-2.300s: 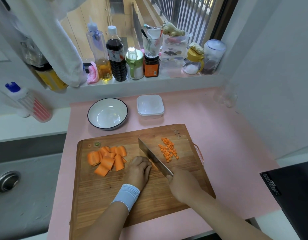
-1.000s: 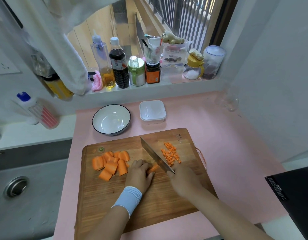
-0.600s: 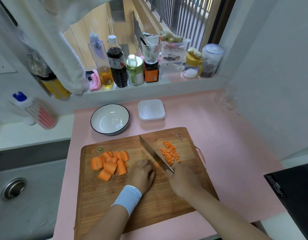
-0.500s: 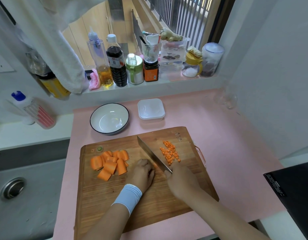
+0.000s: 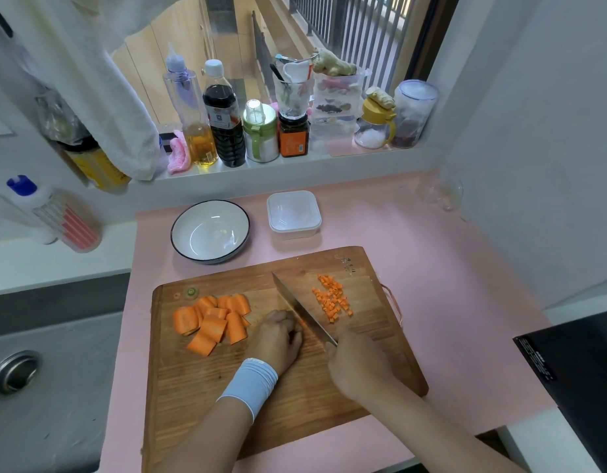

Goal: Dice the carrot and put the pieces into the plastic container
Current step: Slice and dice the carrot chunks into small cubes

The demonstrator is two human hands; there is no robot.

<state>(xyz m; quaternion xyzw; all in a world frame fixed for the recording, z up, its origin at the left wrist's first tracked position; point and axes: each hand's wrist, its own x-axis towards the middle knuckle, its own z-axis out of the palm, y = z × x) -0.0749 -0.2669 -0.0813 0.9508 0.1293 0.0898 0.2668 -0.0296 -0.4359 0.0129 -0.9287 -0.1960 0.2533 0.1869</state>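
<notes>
Dicing is under way on the counter (image 5: 431, 268): beyond the cutting board (image 5: 295, 387) the plastic container (image 5: 295, 232) stands unfilled. The knife (image 5: 302, 308) is gripped by the right hand (image 5: 358, 361), and a carrot strip (image 5: 301, 324) is pinned under the left hand (image 5: 278, 339). Carrot slabs (image 5: 210, 319) suggest more chopping is needed.

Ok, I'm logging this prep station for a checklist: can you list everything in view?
pink mat: one, pink, on the counter
cutting board: one, brown wood, on the mat
knife: one, steel blade, mid-board
carrot slabs: one pile, orange, board's left
diced carrot: one pile, orange, right of the knife
bowl: one, white with dark rim, behind the board
plastic container: one, clear, right of the bowl
bottles and jars: several, mixed, windowsill
left hand: one, blue wristband, fingers curled on a carrot piece at the blade
right hand: one, grips the knife
</notes>
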